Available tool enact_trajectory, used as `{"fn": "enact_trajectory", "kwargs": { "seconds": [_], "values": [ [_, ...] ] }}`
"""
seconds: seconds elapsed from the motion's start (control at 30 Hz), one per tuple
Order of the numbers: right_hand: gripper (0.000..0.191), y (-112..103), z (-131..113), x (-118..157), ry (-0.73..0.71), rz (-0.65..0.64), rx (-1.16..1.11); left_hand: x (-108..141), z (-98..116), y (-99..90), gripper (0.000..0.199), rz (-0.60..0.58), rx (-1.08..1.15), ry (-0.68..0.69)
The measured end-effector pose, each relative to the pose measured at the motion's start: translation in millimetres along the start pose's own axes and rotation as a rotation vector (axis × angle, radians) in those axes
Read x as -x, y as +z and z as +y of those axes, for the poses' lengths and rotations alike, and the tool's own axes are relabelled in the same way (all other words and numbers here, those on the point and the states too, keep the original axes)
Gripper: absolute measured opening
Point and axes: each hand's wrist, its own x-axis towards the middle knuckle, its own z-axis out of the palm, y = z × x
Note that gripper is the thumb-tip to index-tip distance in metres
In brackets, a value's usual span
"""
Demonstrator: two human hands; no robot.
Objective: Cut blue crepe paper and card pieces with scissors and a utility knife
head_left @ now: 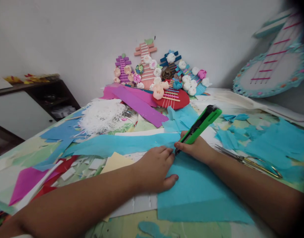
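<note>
My right hand [195, 148] is closed around a green utility knife [200, 125], held tilted with its tip down at the far edge of a turquoise paper sheet [203, 191]. My left hand [155, 170] lies flat, fingers stretched, on the left side of that sheet, close to the knife tip. A long turquoise paper strip [112, 144] runs leftward just beyond my hands. Beneath the sheet is a white board [144, 203], partly covered. Scissors with gold handles [251, 162] lie just beyond my right forearm.
Decorated paper instruments [145, 62] lean against the wall, with a larger one [273, 66] at right. White shredded strands [102, 115], purple paper strips [139, 104] and turquoise scraps [273, 138] cover much of the table. A dark cabinet [55, 96] stands at left.
</note>
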Motion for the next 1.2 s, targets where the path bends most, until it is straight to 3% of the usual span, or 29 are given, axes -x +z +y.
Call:
{"fn": "enact_trajectory", "kwargs": {
  "seconds": [0.27, 0.6, 1.2],
  "values": [
    [0.031, 5.3, -4.0, 1.2, 0.004, 0.054, 0.08, -1.2, 0.9, -2.4, 0.056, -0.008, 0.003, 0.007],
    [0.035, 1.2, 4.0, -0.4, 0.028, 0.052, -0.008, 0.6, 1.0, -2.5, 0.057, -0.033, -0.013, -0.008],
    [0.033, 5.6, -2.5, -2.2, 0.041, 0.052, 0.075, -0.1, 1.7, -3.2, 0.056, -0.027, -0.013, -0.004]
  ]
}}
